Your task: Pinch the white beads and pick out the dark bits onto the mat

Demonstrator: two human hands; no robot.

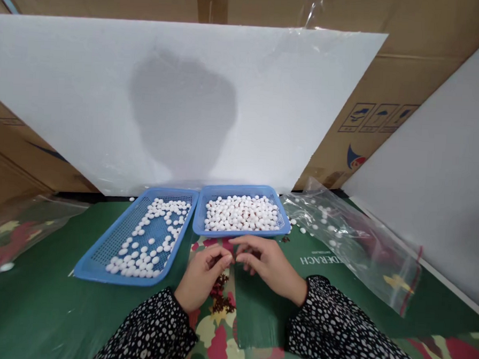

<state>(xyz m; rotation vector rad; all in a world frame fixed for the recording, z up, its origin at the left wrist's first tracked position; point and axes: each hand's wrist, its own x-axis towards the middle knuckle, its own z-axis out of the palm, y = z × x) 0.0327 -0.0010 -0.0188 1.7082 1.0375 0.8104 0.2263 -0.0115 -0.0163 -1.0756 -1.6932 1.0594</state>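
My left hand (204, 277) is closed in a pinch, thumb against forefinger. Whatever lies between its fingertips is too small to make out. Just to the right, my right hand (273, 266) has its fingers loosely curved, thumb and forefinger apart, tips close to the left fingertips. Nothing shows in it. Below and between the hands lies a small pile of dark brown bits (222, 303) on the patterned sheet. Behind the hands stands a blue mesh basket (240, 235) full of white round pieces (241, 212), with brown specks among them.
A second blue basket (83, 268) at the left holds more white pieces (139, 262). At the right, a clear zip bag (374, 256) lies over loose white pieces. Another plastic bag (24, 227) rests at the far left. A white board (267, 106) and cardboard (389, 85) stand behind.
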